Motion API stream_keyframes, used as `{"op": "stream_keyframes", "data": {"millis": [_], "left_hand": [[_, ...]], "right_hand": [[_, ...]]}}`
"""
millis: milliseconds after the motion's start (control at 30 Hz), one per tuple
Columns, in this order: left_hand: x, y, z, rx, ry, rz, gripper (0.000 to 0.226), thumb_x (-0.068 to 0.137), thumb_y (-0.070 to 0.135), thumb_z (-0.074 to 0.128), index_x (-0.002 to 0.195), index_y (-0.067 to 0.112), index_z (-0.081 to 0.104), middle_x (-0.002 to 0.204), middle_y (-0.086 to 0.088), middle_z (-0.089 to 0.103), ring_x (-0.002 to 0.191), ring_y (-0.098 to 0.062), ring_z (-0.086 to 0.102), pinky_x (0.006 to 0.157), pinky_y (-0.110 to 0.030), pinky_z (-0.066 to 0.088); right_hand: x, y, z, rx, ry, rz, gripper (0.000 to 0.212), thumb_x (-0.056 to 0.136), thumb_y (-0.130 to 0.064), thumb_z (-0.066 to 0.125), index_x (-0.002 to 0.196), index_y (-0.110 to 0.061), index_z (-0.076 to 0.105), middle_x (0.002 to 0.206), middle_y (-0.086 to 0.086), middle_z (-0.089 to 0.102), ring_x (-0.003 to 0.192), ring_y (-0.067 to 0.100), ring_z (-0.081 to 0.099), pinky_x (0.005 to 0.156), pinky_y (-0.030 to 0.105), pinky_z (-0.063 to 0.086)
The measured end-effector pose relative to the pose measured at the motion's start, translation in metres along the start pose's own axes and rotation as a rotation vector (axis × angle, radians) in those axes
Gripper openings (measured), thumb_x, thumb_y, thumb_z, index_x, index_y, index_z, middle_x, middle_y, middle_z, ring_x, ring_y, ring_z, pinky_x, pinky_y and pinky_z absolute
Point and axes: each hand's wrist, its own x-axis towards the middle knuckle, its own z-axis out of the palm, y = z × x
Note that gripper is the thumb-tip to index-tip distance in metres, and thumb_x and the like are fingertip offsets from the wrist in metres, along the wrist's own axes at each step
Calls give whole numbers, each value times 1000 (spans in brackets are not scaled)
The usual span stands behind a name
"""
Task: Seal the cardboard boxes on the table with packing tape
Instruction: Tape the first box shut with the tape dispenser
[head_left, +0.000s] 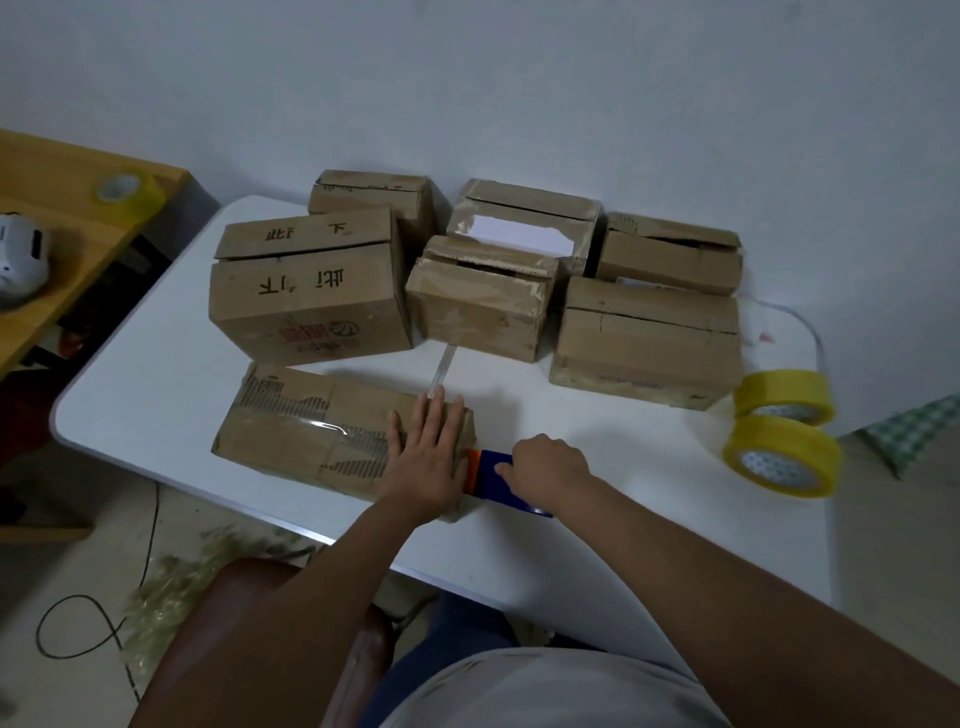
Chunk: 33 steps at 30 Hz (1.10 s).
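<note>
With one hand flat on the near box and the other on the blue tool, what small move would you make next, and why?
Probably pull the blue dispenser rightward off the box end and tear the tape. The left hand lies flat on that end, the right hand grips the dispenser beside it, and tape already runs along the top.

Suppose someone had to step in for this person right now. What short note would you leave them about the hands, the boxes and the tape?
Left hand: flat, fingers straight, pressing on the right end of the near box.
Right hand: grips the blue and orange tape dispenser at that box's right end.
Things: six more boxes stand behind on the white table; two yellow tape rolls sit at its right edge.
Done: a shiny tape strip lies across the near box's top.
Left: finish this strip at the end; several rear boxes show gaping flaps and likely need tape.
</note>
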Motion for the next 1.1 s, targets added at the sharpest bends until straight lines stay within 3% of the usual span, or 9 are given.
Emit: {"op": "stream_keyframes", "data": {"millis": [233, 433, 500, 567, 633, 767, 933, 1033, 1100], "left_hand": [[-21, -6, -3, 23, -36, 83, 75, 96, 53, 20, 154, 26, -19, 161, -4, -28, 144, -22, -36, 116, -56, -20], [-39, -9, -15, 10, -52, 123, 107, 85, 70, 46, 148, 33, -33, 154, 0, -42, 143, -21, -37, 113, -52, -25], [-52, -9, -13, -21, -54, 15, 111, 81, 72, 49, 146, 36, -34, 154, 2, -44, 142, -21, -39, 110, -56, -25], [-60, -10, -11, -46, -63, -48, 112, 79, 74, 49, 148, 37, -31, 153, 5, -44, 141, -19, -41, 107, -59, -26], [-60, -11, -11, -56, -76, -47, 113, 78, 76, 49, 149, 36, -30, 152, 5, -45, 141, -18, -41, 107, -61, -26], [-56, -10, -12, -53, -107, -21, 113, 79, 79, 45, 147, 35, -34, 152, 2, -47, 140, -20, -42, 107, -64, -24], [-61, -12, -12, -17, -148, -8, 115, 82, 65, 53, 142, 36, -40, 151, 0, -47, 141, -24, -40, 107, -66, -24], [-73, -16, -11, -11, -166, 88, 116, 81, 60, 58, 146, 37, -35, 151, 3, -47, 139, -21, -43, 106, -65, -27], [-81, -20, -10, 27, -166, 178, 115, 80, 57, 60, 149, 36, -31, 155, 3, -42, 141, -20, -41, 107, -65, -25]], "right_hand": [[16, 48, -23, -156, 13, 236, 28, 98, -28, 45, 116, -10, 58, 117, 8, 62, 105, 27, 60, 76, 33, 40], [23, 47, 15, -26, 134, 200, 49, 101, -44, 42, 129, -4, 41, 88, 5, 65, 89, 26, 67, 57, 30, 41], [20, 44, 27, 55, 121, 192, 43, 99, -41, 47, 121, -4, 48, 87, 4, 62, 94, 27, 65, 64, 33, 45], [13, 42, 28, 53, 292, 138, 31, 94, -31, 54, 113, -7, 54, 104, 8, 62, 100, 28, 60, 82, 37, 46], [4, 34, 30, 187, 415, -14, 14, 87, -10, 56, 101, -12, 59, 104, 7, 59, 95, 27, 56, 80, 38, 44], [-7, -11, 40, 380, -148, -402, 31, 87, 8, 42, 93, -7, 68, 107, 11, 66, 99, 23, 59, 82, 26, 43], [20, -38, 49, 225, -268, -338, 38, 94, -7, 47, 132, 0, 44, 135, 19, 40, 118, 35, 47, 97, 31, 41], [25, -20, 44, 257, -207, -227, 12, 94, -3, 45, 89, -11, 53, 108, 17, 50, 103, 35, 54, 81, 34, 44], [25, -7, 44, 258, -220, -212, 22, 95, -4, 46, 75, -7, 56, 96, 19, 58, 98, 37, 58, 82, 40, 47]]}}
